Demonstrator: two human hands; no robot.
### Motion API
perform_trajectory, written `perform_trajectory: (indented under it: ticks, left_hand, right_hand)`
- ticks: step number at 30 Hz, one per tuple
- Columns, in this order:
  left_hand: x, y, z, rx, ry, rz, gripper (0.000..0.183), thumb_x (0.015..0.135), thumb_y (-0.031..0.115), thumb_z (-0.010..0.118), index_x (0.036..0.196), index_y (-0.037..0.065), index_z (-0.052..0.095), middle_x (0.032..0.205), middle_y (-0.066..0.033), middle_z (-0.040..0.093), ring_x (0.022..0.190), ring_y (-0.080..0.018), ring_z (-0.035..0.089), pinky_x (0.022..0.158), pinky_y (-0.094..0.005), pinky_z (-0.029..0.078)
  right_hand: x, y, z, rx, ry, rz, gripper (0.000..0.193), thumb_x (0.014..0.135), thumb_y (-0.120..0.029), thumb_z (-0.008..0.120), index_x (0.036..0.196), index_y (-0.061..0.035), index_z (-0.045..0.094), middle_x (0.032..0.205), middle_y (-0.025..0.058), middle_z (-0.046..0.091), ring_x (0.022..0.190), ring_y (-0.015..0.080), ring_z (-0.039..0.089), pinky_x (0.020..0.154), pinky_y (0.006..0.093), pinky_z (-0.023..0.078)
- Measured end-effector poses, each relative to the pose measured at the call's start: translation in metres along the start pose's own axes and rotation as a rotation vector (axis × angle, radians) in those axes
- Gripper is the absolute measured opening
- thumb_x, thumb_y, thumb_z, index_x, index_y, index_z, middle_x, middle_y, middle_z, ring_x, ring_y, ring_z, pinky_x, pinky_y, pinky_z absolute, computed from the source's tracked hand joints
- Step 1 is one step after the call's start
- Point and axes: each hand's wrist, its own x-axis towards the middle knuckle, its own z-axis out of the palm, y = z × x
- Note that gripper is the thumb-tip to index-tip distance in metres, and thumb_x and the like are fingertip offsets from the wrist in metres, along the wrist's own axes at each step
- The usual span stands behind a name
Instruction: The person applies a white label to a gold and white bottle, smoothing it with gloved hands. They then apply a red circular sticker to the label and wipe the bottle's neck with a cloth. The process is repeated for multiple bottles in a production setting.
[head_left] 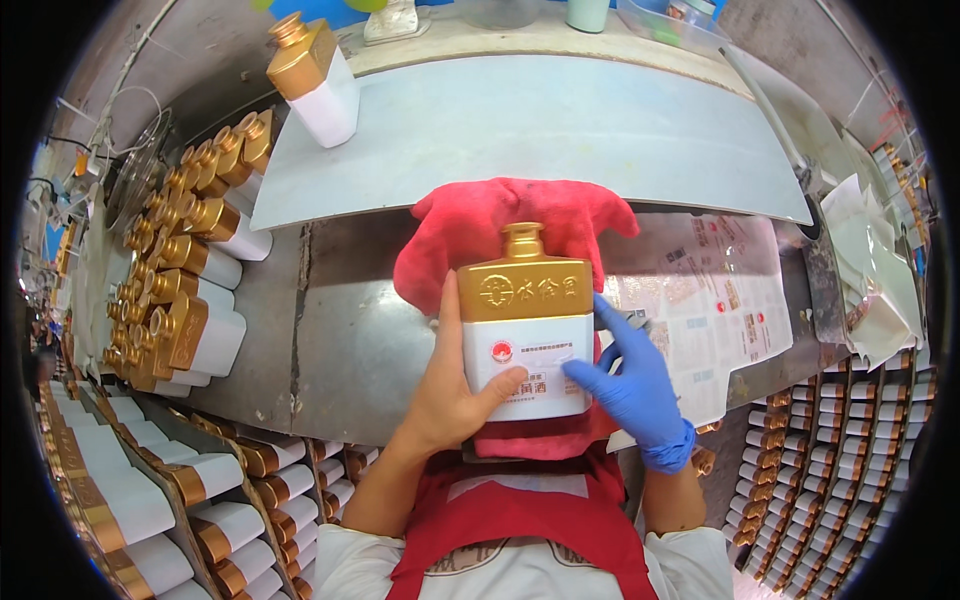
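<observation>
A flat white bottle (530, 350) with a gold shoulder and neck rests front-up on a red cloth (525, 205), its neck pointing away from me. The front bears raised lettering on the gold and a printed decal on the white. My bare left hand (462, 385) grips its left side, thumb across the lower front. On the other side my right hand (635, 385), in a blue glove, clasps the right edge with the thumb on the decal. The fingers behind the bottle are partly hidden.
A similar bottle (325, 90) stands on the raised grey board (560, 130). Several more crowd the table's left (190, 260). Printed sheets (705, 300) lie at right, near clear plastic-like sheets (875, 270). Racks of bottles (225, 500) flank me, including at lower right (830, 450).
</observation>
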Motion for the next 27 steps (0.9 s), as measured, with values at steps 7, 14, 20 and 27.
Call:
perform_trajectory:
  ticks: [7,14,20,27]
  left_hand:
    - [-0.003,-0.007,-0.002,-0.107,-0.023,-0.046,0.104,0.080,0.010,0.067,0.151,0.000,-0.008,0.151,-0.0185,0.024,0.138,-0.0248,0.030,0.112,-0.0363,0.024]
    - [-0.011,-0.011,0.000,-0.139,-0.014,0.048,0.104,0.084,0.013,0.069,0.149,-0.003,-0.010,0.149,-0.0219,0.028,0.134,-0.0266,0.035,0.110,-0.0362,0.027]
    - [-0.007,-0.014,0.005,-0.075,0.027,0.020,0.086,0.093,0.010,0.055,0.149,-0.006,-0.009,0.152,-0.0231,0.020,0.139,-0.0279,0.025,0.113,-0.0353,0.020]
    - [-0.008,-0.020,-0.004,0.009,-0.037,0.039,0.081,0.096,0.013,0.049,0.147,-0.010,-0.010,0.155,-0.0256,0.010,0.144,-0.0309,0.014,0.115,-0.0363,0.013]
  right_hand:
    - [-0.001,0.009,-0.003,0.081,-0.119,0.032,0.076,0.078,-0.022,0.076,0.143,-0.0042,0.041,0.107,0.0070,0.061,0.067,0.0083,0.053,0.065,0.0242,0.046]
    - [0.001,-0.002,0.002,0.109,0.010,-0.014,0.078,0.075,-0.021,0.078,0.143,-0.0056,0.042,0.092,0.0032,0.061,0.063,0.0067,0.050,0.063,0.0237,0.046]
    - [0.004,-0.006,0.014,-0.027,0.077,-0.050,0.079,0.075,-0.026,0.079,0.143,-0.0084,0.043,0.079,0.0026,0.059,0.063,0.0080,0.050,0.063,0.0252,0.046]
    - [0.002,-0.008,0.015,-0.036,0.092,-0.059,0.080,0.074,-0.028,0.079,0.143,-0.0080,0.042,0.079,0.0040,0.059,0.064,0.0093,0.052,0.062,0.0266,0.046]
